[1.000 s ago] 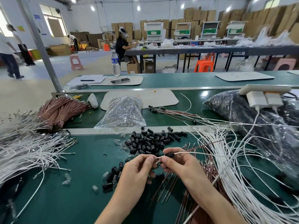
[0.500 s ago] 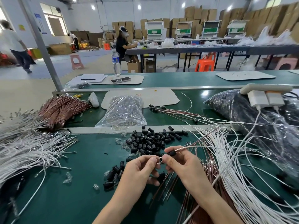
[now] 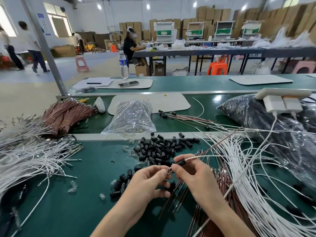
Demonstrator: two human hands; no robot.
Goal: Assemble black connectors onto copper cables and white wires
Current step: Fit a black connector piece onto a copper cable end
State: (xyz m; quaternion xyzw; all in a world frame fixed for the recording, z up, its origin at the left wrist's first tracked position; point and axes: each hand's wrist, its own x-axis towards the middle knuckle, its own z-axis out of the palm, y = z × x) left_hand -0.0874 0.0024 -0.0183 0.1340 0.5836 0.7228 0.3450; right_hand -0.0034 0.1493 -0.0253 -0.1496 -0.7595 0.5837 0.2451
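- right hand (image 3: 193,175): fingers curled, thumb and forefinger pinching a black connector (image 3: 180,163), raised just above the green surface (image 3: 77,202)
- white wire (image 3: 205,156): threaded through that connector, trailing away to the right
- left hand (image 3: 147,182): fingers curled, fingertips pinching the metal terminal (image 3: 169,170) at the wire's end, just beside the connector
- loose black connectors (image 3: 159,149): heaped on the surface just beyond both hands; smaller cluster (image 3: 123,183) lying left of the left hand
- copper cables (image 3: 222,185): lying beneath and to the right of the right hand; tied bundles (image 3: 66,113) at far left
- white wires (image 3: 253,177): spread in a thick fan at right; second mass (image 3: 25,156) at left
- clear bag (image 3: 131,117): resting behind the heap, contents too small to tell
- black bag (image 3: 273,127): at far right, beside the fan of wires
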